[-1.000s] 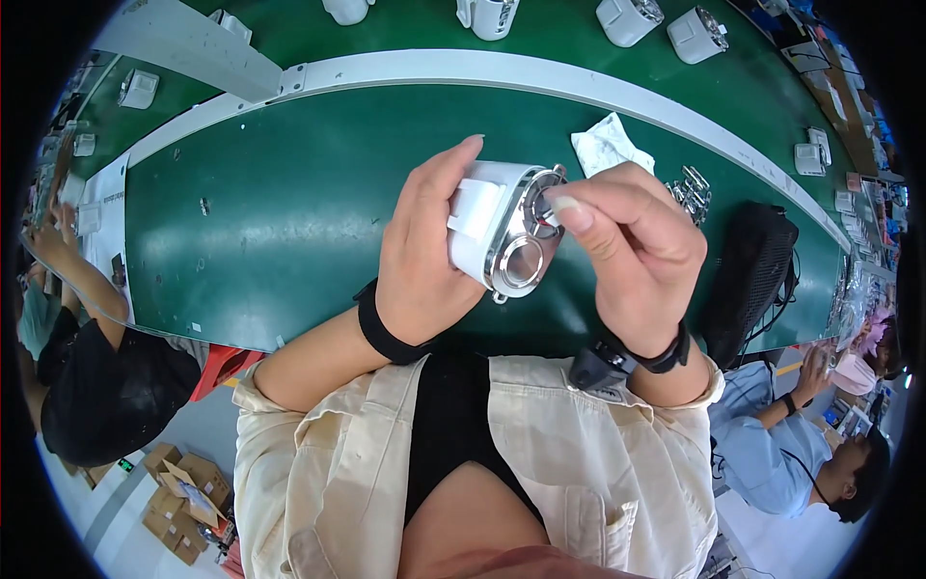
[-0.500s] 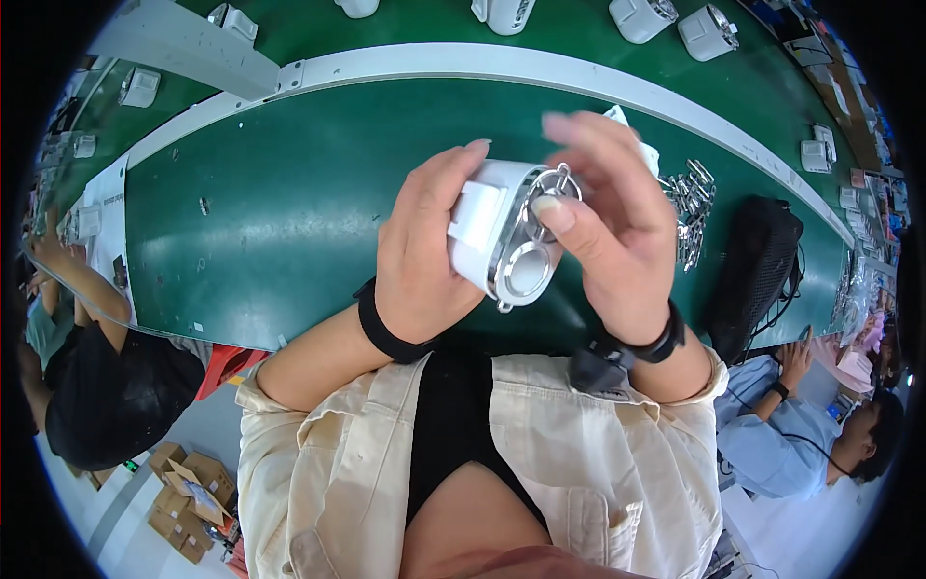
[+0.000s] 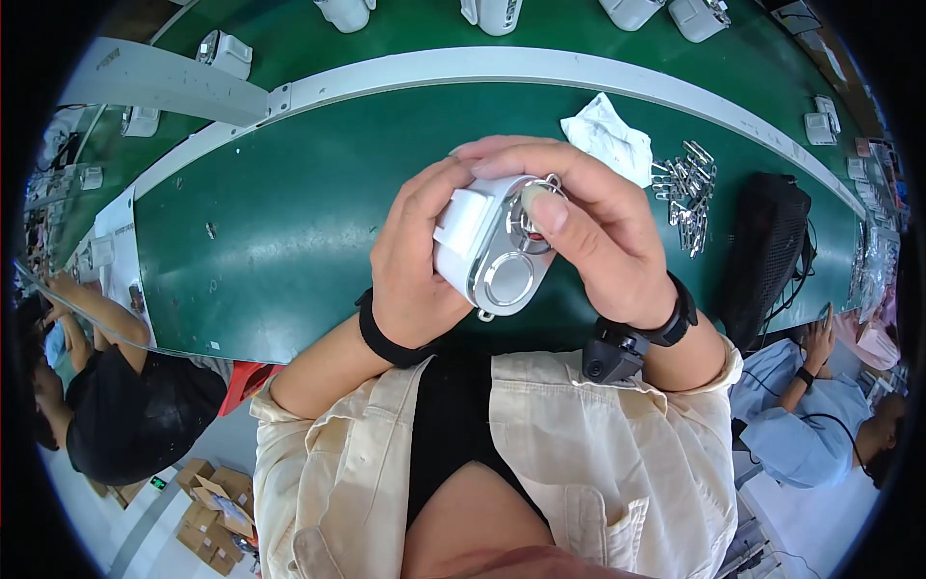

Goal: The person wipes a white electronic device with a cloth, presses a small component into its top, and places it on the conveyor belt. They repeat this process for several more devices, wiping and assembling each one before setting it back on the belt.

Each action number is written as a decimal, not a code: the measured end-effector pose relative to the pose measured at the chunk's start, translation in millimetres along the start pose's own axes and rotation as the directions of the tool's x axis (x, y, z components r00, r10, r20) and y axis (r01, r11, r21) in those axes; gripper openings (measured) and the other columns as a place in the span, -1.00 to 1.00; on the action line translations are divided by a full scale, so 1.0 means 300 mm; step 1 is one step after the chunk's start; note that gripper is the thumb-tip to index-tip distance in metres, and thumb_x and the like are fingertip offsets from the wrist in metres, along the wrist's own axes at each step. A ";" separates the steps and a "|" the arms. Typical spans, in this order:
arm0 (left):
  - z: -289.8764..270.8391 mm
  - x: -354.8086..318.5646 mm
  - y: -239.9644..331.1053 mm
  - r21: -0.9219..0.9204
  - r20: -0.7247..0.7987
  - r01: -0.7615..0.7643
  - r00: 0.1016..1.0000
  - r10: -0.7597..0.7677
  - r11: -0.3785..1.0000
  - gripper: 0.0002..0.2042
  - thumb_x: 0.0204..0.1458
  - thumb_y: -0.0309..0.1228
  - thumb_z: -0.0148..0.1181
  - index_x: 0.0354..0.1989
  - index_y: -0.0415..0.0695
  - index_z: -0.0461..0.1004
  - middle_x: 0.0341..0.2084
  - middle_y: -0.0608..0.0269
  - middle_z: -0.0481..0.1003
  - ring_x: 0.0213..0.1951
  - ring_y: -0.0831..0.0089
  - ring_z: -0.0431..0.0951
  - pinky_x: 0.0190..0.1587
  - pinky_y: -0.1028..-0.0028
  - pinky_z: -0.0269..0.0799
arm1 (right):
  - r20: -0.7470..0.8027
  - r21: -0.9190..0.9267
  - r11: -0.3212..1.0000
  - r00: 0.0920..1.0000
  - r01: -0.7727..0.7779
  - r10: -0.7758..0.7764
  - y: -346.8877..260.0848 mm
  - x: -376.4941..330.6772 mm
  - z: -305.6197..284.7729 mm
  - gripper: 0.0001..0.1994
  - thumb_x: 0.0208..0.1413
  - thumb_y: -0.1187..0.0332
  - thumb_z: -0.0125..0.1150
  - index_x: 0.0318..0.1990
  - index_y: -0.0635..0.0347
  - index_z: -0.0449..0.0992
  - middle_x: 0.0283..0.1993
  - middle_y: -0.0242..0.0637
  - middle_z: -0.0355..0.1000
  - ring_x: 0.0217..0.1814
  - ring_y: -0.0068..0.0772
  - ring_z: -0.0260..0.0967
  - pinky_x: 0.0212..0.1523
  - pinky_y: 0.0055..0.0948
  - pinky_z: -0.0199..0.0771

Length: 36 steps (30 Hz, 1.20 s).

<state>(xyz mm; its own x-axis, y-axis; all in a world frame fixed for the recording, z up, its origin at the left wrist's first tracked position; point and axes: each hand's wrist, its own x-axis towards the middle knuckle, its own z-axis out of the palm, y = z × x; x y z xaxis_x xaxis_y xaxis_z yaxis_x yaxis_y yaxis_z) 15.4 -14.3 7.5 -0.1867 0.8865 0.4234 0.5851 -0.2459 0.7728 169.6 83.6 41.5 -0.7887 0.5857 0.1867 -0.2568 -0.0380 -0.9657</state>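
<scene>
Between my two hands sits a white device [image 3: 461, 232] with a rounded body, tilted above the table. Its silvery end face carries a large ring at the lower end and a second round part at the upper end. A small metal loop sticks out at each end of that face. My left hand [image 3: 410, 246] is wrapped round the body from the left. Over the top and right side curl the fingers of my right hand [image 3: 612, 227]. Its thumb presses on the upper round part and hides most of it.
A crumpled white cloth or tissue [image 3: 610, 140] and a pile of small metal clips [image 3: 689, 196] lie to the right. Beyond them is a black mesh-covered case [image 3: 767, 256] with a cable. A white rail [image 3: 415, 69] crosses the table's far side. People work at both sides.
My right hand has come down onto the device, its raised fingers now closed over the top. The device has shifted slightly left and toward me, uncovering the white cloth.
</scene>
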 end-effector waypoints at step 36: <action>0.016 -0.018 -0.023 0.041 -0.017 -0.044 0.999 0.044 0.998 -0.31 -0.27 -0.43 0.50 0.11 -0.20 0.29 0.00 -0.01 0.44 -0.04 0.14 0.53 -0.07 0.33 0.47 | -0.001 0.466 0.877 0.991 -0.119 0.135 0.046 -0.003 0.037 -0.65 0.24 0.28 0.06 0.08 0.30 0.41 0.28 0.01 0.24 0.28 -0.20 0.24 0.26 -0.27 0.23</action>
<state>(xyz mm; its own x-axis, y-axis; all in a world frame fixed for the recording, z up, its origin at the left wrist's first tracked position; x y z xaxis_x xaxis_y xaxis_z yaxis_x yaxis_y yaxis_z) 16.1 -15.4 -2.4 -0.1737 0.8681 0.4650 0.6248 -0.2679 0.7334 160.6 73.4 29.9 -0.8156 0.5760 0.0540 -0.3912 -0.4803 -0.7850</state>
